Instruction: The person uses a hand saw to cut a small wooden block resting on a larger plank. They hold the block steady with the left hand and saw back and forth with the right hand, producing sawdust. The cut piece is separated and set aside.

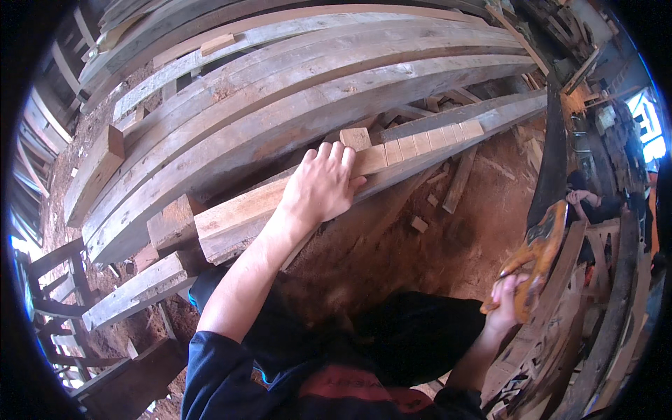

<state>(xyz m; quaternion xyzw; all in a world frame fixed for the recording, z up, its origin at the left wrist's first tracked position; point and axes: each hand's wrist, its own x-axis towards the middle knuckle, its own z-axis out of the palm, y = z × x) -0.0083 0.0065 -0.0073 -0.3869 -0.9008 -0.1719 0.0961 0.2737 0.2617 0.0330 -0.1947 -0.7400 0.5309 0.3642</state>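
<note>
My left hand (323,183) lies over a light wooden piece (245,208) on a long grey beam, its fingers curled over the far edge and its thumb at the near side. Just beyond its fingertips is a small wooden block (355,138). A row of short, pale wood blocks (423,143) runs to the right along the same beam; I cannot tell whether they are fully separate. Off to the right, my right hand (509,297) grips the orange-brown handle of a handsaw (535,262). Its dark blade (551,154) points away from me, apart from the blocks.
Several long weathered beams (308,105) lie side by side beyond my left hand. Offcuts (419,224) and reddish-brown sawdust cover the ground (448,259). Timber frames (56,294) stand at left, with stacked planks (560,336) at right. Another person's hand (583,197) shows at far right.
</note>
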